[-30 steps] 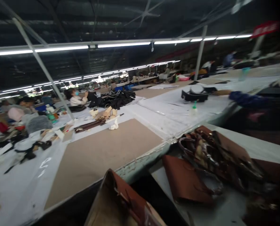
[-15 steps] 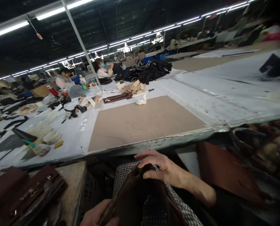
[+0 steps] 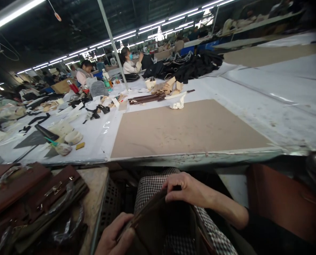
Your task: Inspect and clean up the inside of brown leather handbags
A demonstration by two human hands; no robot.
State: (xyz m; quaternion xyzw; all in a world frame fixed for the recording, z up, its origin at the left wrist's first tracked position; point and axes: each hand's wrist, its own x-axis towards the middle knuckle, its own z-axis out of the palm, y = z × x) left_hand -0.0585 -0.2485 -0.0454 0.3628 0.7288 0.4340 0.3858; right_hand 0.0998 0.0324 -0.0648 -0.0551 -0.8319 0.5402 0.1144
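A dark brown bag point(image 3: 150, 219), its mouth spread wide, rests on my lap over a black-and-white checked cloth point(image 3: 150, 186). My left hand point(image 3: 117, 235) grips the bag's near left edge, thumb on one side and fingers on the other. At the far end of the opening, my right hand point(image 3: 183, 189) pinches the rim between thumb and curled fingers. The bag's inside is mostly in shadow, and its lower part runs out of view.
Ahead is a worktable with a tan board point(image 3: 190, 127), a crumpled white scrap point(image 3: 178, 102) and brown strips point(image 3: 147, 98). Brown handbags point(image 3: 51, 191) lie on a stand at left. A reddish-brown bag point(image 3: 277, 202) is at right. Other people sit farther back.
My right hand's fingers have closed from a loose, raised curl onto the bag's rim. My left hand keeps its grip. The head view has turned a little to the left.
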